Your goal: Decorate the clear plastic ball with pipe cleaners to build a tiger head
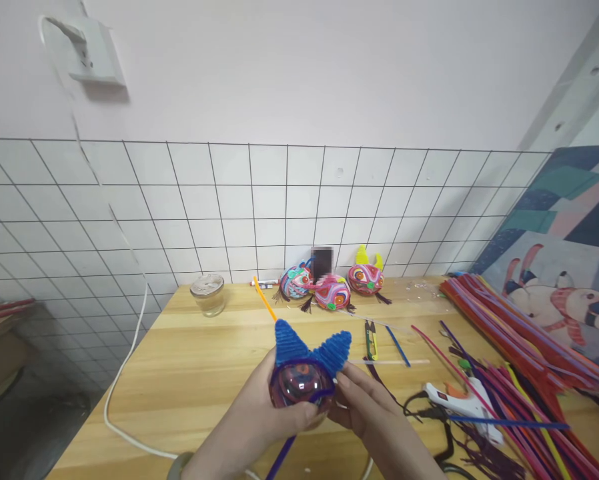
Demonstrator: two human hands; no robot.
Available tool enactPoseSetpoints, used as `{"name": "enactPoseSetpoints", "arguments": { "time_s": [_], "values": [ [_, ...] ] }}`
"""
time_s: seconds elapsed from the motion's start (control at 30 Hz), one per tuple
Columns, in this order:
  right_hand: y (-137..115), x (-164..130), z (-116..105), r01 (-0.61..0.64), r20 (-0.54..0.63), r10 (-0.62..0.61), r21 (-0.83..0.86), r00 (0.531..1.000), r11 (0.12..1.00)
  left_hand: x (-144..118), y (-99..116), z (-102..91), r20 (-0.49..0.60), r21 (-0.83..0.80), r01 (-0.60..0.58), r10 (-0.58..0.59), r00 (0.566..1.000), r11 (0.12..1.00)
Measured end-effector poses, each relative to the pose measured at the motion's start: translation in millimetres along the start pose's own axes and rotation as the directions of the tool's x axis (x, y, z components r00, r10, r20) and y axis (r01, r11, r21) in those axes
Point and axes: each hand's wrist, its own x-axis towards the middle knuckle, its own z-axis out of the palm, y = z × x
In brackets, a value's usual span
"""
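Note:
Between my two hands is a shiny round ornament (302,385) with a dark pink and purple surface. Two pointed ears (335,348) of ridged blue pipe cleaner stand on its top. A purple pipe cleaner (282,459) runs round its edge and trails below. My left hand (267,407) is closed round the left side, thumb across the front. On the right side, my right hand (362,400) has its fingers closed against the ornament beneath the right ear; the exact grip point is partly hidden.
Several patterned ornaments (332,293) stand by the tiled wall. A glass cup (207,295) is at the back left. To the right lie thread snips (371,340), a glue gun (464,403) and pipe cleaner bundles (509,333). A white cable (124,360) crosses the left side.

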Motion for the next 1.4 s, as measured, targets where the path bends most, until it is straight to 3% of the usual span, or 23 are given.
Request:
{"name": "enactPoseSetpoints", "arguments": {
  "time_s": [0.37, 0.6, 0.87, 1.03, 1.4],
  "values": [
    [-1, -1, 3, 0.022, -0.004, -0.022, 0.017, 1.0, 1.0, 1, -10, -0.1, -0.01, 0.062, -0.077, 0.077, 0.997, 0.995],
    [2, 2, 1, 0.025, -0.027, -0.023, 0.051, 0.999, 0.998, 5, -2, 6.9, -0.134, 0.239, -0.06, 0.094, 0.987, 0.969],
    [2, -1, 13, 0.059, 0.115, -0.053, -0.047, 0.992, 0.997, 9, 10, 24.2, -0.365, 0.266, 0.084, 0.019, 0.931, 0.96],
    [4, 1, 14, 0.047, 0.154, -0.042, -0.027, 0.987, 0.999, 5, -2, 18.5, -0.228, 0.22, -0.054, 0.105, 0.968, 0.974],
    [3, 1, 6, 0.013, 0.187, -0.004, -0.043, 0.982, 0.999, -1, -5, 3.5, -0.022, 0.192, -0.048, 0.053, 0.998, 0.98]
  ]
}}
